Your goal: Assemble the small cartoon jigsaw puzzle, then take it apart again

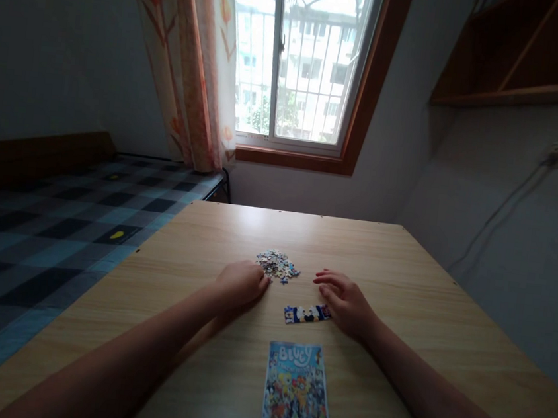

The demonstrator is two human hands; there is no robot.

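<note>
The picture card (299, 397) lies nearest on the desk (445, 333), its long axis running away from the person. Just beyond it sits a short joined strip of puzzle (306, 314), long axis crosswise, so little seems assembled; most pieces remain in the loose pile (278, 265) farther off. The left hand (244, 282) rests curled beside the pile, holding nothing visible; the right hand (346, 302), fingers loosely spread, touches the strip's end.
</note>
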